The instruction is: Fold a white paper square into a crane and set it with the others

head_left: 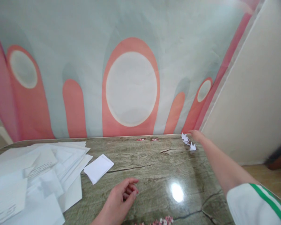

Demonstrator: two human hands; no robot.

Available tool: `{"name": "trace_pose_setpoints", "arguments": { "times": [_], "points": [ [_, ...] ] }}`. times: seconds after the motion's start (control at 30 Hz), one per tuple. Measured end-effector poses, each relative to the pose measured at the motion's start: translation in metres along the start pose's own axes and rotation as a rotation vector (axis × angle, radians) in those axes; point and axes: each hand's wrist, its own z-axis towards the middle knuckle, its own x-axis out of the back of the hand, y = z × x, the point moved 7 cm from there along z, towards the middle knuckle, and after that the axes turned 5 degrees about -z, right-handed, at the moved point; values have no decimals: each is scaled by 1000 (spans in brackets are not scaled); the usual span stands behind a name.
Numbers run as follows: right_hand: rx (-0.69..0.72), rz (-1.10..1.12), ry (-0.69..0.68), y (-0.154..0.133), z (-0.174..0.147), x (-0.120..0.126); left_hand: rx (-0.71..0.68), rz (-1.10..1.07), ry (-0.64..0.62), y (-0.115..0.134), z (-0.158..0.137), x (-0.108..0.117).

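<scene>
My left hand [121,200] is over the near middle of the table, palm turned inward. Its fingers curl loosely, the thumb stays apart from them, and nothing is in it. My right hand [197,136] reaches to the far right edge of the table, beside small folded white paper figures [185,138] that look like origami birds. A finger stretches toward them; the other fingers are mostly hidden. Another white paper figure [193,147] stands just nearer to me. Left of centre lies a small stack of white paper [98,168], closest to my left hand.
A large loose pile of white sheets [42,175], some with writing, covers the table's left side. The glossy wood-patterned table [140,162] meets a wall covering [91,93] with coral shapes. Plain wall [255,93] stands to the right.
</scene>
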Motion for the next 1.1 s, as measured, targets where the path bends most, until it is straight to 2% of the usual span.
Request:
{"name": "trace_pose_setpoints", "arguments": {
  "times": [0.2,0.4,0.6,0.93,1.1],
  "points": [
    [13,52,-105,-15,20,-16,17,3,-9,-1,0,-1],
    [48,118,-176,-25,20,-25,34,-8,-12,-3,1,-1],
    [40,94,-219,-26,21,-29,42,-3,-7,1,0,-1],
    [-63,11,-145,-9,24,-5,36,-11,-6,2,1,-1],
    [-46,21,-162,-16,12,-4,33,-17,-10,1,0,-1]
  ]
}}
